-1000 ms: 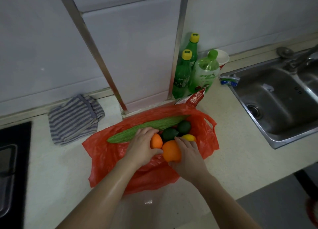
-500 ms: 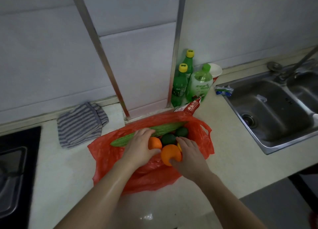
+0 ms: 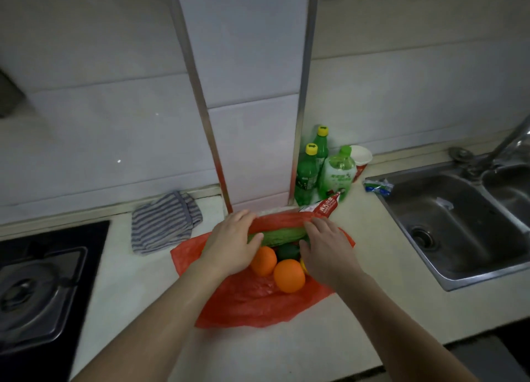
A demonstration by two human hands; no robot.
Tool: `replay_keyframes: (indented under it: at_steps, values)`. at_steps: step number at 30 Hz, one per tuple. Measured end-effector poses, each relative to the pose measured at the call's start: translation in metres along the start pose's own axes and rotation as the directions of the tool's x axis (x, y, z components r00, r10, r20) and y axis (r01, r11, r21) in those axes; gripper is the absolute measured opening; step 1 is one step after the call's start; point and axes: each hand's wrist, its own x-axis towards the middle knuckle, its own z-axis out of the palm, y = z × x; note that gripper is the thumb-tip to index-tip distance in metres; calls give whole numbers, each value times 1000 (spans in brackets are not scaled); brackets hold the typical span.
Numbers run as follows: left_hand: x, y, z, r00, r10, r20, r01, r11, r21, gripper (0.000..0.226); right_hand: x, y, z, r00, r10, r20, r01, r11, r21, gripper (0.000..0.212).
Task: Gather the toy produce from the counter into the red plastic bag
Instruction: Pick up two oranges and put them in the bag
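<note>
On the pale surface (image 3: 372,267), two oranges (image 3: 289,275) and a long green gourd (image 3: 279,236) lie on the spread red bag (image 3: 252,304); the left hand (image 3: 229,245) and right hand (image 3: 328,251) curl their fingers round the gourd's ends.

The left hand (image 3: 229,244) no longer holds the small toy orange (image 3: 263,261) and now lies farther back over the left part of the toy bitter gourd (image 3: 279,236), its fingers (image 3: 243,215) over the far side and its thumb on the near side. The right hand (image 3: 327,249) has let go of the large toy orange (image 3: 289,275) and now sits at the gourd's right end, covering most of the toy lemon (image 3: 303,265). Both oranges now lie free, side by side, in the red plastic bag (image 3: 258,304).
</note>
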Motion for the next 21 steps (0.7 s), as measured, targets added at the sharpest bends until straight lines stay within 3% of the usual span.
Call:
replay_keyframes:
  at_steps: [9, 21]
  values:
    - [-25, -3, -51, 993, -10, -118, 25, 991, 128, 56, -3, -25, -48, 996, -54, -75, 51, 998, -44, 48]
    - [-80, -52, -114, 970, 42, -241, -8, 990, 143, 46, -30, -98, -80, 979, -31, -201, 16, 997, -76, 43]
